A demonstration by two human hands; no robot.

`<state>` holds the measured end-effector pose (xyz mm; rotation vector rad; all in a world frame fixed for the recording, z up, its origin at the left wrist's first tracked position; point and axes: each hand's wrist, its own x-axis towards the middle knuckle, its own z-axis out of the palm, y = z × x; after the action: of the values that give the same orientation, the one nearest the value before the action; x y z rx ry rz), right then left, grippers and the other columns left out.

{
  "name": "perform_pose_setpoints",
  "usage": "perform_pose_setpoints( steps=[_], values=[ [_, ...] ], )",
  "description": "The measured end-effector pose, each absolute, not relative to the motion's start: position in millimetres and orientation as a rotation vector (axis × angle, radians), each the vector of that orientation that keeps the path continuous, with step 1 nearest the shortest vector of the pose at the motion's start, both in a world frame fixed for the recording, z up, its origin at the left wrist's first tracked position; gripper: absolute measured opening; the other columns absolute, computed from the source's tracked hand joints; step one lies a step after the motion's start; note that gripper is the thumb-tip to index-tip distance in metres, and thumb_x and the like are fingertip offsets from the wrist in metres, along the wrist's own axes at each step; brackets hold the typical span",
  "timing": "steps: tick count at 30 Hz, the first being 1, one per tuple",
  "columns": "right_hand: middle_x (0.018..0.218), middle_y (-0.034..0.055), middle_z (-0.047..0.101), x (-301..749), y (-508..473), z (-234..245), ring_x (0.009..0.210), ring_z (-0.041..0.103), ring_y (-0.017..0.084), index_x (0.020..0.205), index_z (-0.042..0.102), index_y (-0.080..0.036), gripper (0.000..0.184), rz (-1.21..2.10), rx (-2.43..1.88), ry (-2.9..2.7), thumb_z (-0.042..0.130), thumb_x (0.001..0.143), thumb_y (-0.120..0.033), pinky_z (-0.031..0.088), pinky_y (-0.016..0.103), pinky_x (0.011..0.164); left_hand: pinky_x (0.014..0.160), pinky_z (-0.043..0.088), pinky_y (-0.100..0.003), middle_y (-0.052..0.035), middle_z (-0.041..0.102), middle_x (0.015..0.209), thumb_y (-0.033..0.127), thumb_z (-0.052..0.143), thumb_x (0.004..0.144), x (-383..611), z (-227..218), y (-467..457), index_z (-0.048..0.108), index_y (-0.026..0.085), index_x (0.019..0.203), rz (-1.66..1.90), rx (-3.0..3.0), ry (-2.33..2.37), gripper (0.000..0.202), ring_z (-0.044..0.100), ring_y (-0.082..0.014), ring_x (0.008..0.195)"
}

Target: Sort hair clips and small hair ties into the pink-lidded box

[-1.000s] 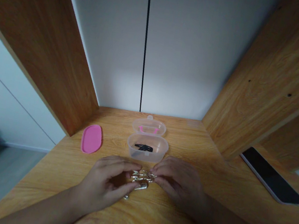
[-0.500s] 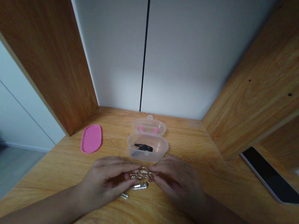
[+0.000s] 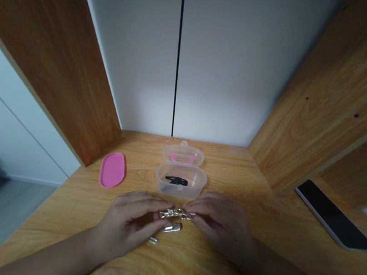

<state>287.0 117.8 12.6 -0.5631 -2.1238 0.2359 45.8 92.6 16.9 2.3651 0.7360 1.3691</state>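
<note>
My left hand (image 3: 138, 218) and my right hand (image 3: 221, 219) face each other above the wooden table. Between their fingertips is a small bunch of shiny metallic hair clips (image 3: 176, 213), pinched from both sides. Under the bunch, a silver hair clip (image 3: 173, 228) lies by my left thumb. The end of another silver hair clip (image 3: 153, 240) shows from beneath my left hand. Just beyond my hands stands a clear plastic box (image 3: 178, 191) with black hair clips (image 3: 176, 180) in it. Its lid (image 3: 183, 154), with pink parts, is folded back.
On the left of the tabletop (image 3: 184, 271) lies a pink oval tray or lid (image 3: 112, 170). A dark-screened phone or tablet (image 3: 335, 217) rests at the right, near the wooden side panel (image 3: 327, 99). A white panel (image 3: 221, 69) closes off the back.
The bunch of metallic clips has been turned or squared up between my fingertips and now looks flatter. My right fingers have shifted slightly; the box and the loose clips stay put.
</note>
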Motion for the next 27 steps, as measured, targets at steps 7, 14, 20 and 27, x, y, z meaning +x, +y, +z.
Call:
perform_pose_setpoints(
  steps=[7,14,20,27],
  values=[
    [0.078,0.0004,0.078,284.4,115.2,17.9,0.066,0.071,0.014,0.097,0.072,-0.023,0.017,0.146,-0.609,-2.127,0.059,0.099,-0.034,0.053,0.025,0.063,0.073,0.06,-0.026,-0.009,0.077,0.099,0.017,0.078,0.081,44.3,13.6,93.4,0.064,0.018,0.123,1.336,2.361,0.796,0.044,0.074,-0.0164,0.082],
    [0.083,0.0007,0.079,284.6,114.3,17.5,0.072,0.073,0.014,0.102,0.07,-0.023,0.011,0.096,-0.582,-2.085,0.06,0.098,-0.029,0.056,0.025,0.066,0.063,0.057,-0.023,-0.0055,0.077,0.084,0.021,0.076,0.084,43.5,14.8,93.6,0.065,0.019,0.122,1.354,2.351,0.86,0.04,0.071,-0.0141,0.069],
    [0.087,0.0017,0.079,286.2,116.3,14.6,0.074,0.074,0.015,0.107,0.069,-0.023,0.013,0.137,-0.557,-2.094,0.064,0.095,-0.023,0.057,0.025,0.068,0.065,0.058,-0.024,-0.0076,0.077,0.087,0.02,0.074,0.086,43.4,16.6,92.9,0.066,0.018,0.122,1.377,2.361,0.818,0.037,0.072,-0.0154,0.072],
    [0.088,0.0007,0.079,285.4,118.0,13.2,0.074,0.074,0.015,0.106,0.069,-0.024,0.012,0.122,-0.555,-2.121,0.062,0.096,-0.023,0.057,0.026,0.067,0.062,0.055,-0.02,-0.004,0.076,0.08,0.018,0.076,0.084,44.2,14.3,93.9,0.068,0.018,0.119,1.385,2.348,0.834,0.036,0.069,-0.0118,0.066]
  ],
)
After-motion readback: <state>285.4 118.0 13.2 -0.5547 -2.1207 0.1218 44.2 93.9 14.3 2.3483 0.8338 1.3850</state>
